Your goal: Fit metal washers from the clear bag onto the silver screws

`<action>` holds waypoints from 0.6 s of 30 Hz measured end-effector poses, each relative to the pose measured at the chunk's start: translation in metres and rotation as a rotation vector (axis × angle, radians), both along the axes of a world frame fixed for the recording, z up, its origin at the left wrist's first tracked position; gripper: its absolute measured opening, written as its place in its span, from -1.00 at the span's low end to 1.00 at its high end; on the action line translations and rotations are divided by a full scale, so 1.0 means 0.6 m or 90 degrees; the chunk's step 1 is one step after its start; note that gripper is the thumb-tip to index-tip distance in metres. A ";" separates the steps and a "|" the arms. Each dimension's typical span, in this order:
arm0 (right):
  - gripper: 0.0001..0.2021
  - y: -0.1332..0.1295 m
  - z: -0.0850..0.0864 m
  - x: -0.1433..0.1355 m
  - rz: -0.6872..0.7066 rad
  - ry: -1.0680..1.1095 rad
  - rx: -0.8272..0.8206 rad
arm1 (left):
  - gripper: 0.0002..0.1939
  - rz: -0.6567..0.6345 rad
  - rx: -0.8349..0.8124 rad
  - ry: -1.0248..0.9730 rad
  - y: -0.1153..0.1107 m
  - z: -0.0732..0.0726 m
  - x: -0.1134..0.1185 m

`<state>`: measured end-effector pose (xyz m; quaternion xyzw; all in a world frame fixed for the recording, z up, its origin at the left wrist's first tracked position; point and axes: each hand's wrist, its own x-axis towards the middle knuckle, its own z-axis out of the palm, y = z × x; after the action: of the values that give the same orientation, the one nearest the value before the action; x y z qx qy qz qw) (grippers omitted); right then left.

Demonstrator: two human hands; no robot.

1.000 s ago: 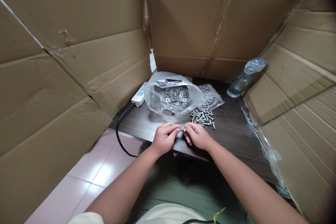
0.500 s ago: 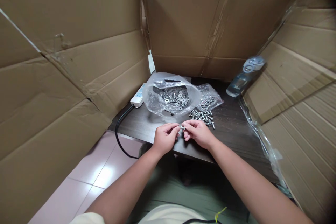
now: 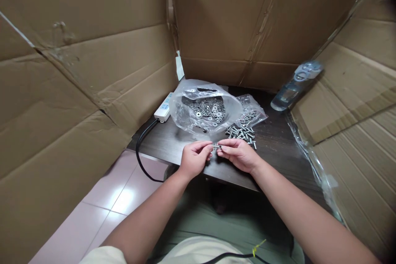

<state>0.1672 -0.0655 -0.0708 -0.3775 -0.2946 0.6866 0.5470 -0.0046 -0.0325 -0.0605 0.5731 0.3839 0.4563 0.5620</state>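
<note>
Near the front edge of the dark table point(image 3: 272, 140), a small metal screw point(image 3: 215, 147) is between my two hands. My left hand point(image 3: 195, 157) pinches one end of it with thumb and forefinger. My right hand point(image 3: 239, 153) is closed at the other end, where a small ring-like metal piece shows at its fingertips. Just beyond my hands stands an open translucent plastic bag point(image 3: 177, 111) with many metal washers point(image 3: 213, 111) inside. A pile of loose screws point(image 3: 243, 133) lies beyond my right hand, beside a clear bag point(image 3: 255, 111) holding more screws.
A water bottle point(image 3: 292, 86) leans against the right cardboard wall point(image 3: 349, 103). A white power strip point(image 3: 163, 108) with a black cable point(image 3: 138, 148) lies at the table's left edge. Cardboard also stands along the left and back.
My hands have drawn slightly apart, and more of the screw shows between them. The view has shifted a little, so the bottle and bags appear further right and higher.
</note>
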 end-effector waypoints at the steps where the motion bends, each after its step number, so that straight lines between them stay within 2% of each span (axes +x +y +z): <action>1: -0.74 0.000 -0.001 -0.001 -0.007 -0.006 0.010 | -0.78 0.001 0.016 0.008 0.000 -0.001 0.000; 9: -0.76 -0.003 -0.007 -0.009 -0.034 -0.054 0.058 | -0.82 0.020 0.199 0.088 -0.007 -0.018 -0.001; 18: -0.73 -0.005 -0.009 -0.014 -0.045 -0.122 0.071 | -0.82 0.014 0.254 0.122 -0.003 -0.024 -0.005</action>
<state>0.1589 -0.0682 -0.0760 -0.4207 -0.3694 0.6103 0.5605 -0.0075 -0.0345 -0.0747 0.7095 0.3438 0.4728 0.3934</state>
